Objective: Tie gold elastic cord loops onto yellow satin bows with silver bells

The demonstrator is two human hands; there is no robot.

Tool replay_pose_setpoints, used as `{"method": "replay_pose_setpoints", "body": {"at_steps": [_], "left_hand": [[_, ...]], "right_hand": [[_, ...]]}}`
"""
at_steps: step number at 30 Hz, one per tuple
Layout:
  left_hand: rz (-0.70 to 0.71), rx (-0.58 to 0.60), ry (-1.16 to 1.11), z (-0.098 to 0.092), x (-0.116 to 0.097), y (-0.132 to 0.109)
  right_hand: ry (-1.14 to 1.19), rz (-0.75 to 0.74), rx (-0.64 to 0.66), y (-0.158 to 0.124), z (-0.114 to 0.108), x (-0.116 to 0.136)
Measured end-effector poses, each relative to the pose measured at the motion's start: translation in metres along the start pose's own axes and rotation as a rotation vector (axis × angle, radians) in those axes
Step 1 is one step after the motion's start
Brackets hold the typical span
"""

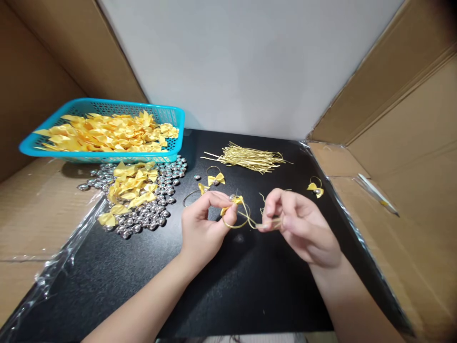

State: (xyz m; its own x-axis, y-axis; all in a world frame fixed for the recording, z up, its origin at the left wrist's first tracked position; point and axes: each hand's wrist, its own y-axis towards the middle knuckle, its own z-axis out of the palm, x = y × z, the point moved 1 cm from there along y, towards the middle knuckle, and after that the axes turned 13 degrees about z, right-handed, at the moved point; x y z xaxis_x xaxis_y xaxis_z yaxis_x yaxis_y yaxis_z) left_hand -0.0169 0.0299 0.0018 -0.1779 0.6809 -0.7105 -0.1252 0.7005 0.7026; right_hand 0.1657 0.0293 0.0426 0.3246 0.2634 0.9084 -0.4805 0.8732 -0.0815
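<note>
Between its thumb and fingers, my left hand (203, 224) pinches a yellow ribbon bow (224, 210) with a silver bead (232, 196) at its middle. From the bow hangs a loop of gold cord (236, 226). The cord's loose ends stretch across to my right hand (305, 228), which has them pinched in its closed fingers. Just behind my left hand lie a bow with a bead and loop (216, 179) and a second bow (203, 189), partly hidden. Some gold strands (262, 202) show beside my right fingers.
A turquoise basket (107, 156) of yellow bows stands at the back left. Before it, loose bows (132, 186) lie on silver beads (143, 219). Gold cords (250, 157) lie behind my hands. At right are another beaded bow (316, 191), a pen-like tool (377, 194) and cardboard walls (410, 119).
</note>
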Motion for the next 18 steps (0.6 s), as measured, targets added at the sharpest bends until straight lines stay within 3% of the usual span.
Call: {"method": "replay_pose_setpoints", "body": {"at_steps": [2, 4, 8, 10, 15, 18], "left_hand": [[-0.022, -0.006, -0.018, 0.000, 0.000, 0.000], [-0.035, -0.007, -0.021, 0.000, 0.000, 0.000], [-0.060, -0.006, 0.018, 0.000, 0.000, 0.000], [-0.085, -0.007, 0.057, -0.001, 0.001, 0.001], [-0.135, -0.025, 0.106, -0.002, 0.003, 0.002], [-0.116, -0.030, 0.105, -0.003, 0.002, 0.002]], "right_hand": [[-0.056, -0.010, -0.146, 0.003, -0.002, -0.002], [-0.106, -0.049, -0.196, 0.003, -0.004, -0.003], [-0.137, -0.109, -0.033, -0.001, -0.005, 0.000], [-0.185, -0.177, -0.051, -0.003, -0.006, 0.000], [-0.388, -0.523, -0.508, 0.001, -0.014, -0.004], [-0.405, -0.681, -0.682, 0.002, -0.016, -0.007]]}}
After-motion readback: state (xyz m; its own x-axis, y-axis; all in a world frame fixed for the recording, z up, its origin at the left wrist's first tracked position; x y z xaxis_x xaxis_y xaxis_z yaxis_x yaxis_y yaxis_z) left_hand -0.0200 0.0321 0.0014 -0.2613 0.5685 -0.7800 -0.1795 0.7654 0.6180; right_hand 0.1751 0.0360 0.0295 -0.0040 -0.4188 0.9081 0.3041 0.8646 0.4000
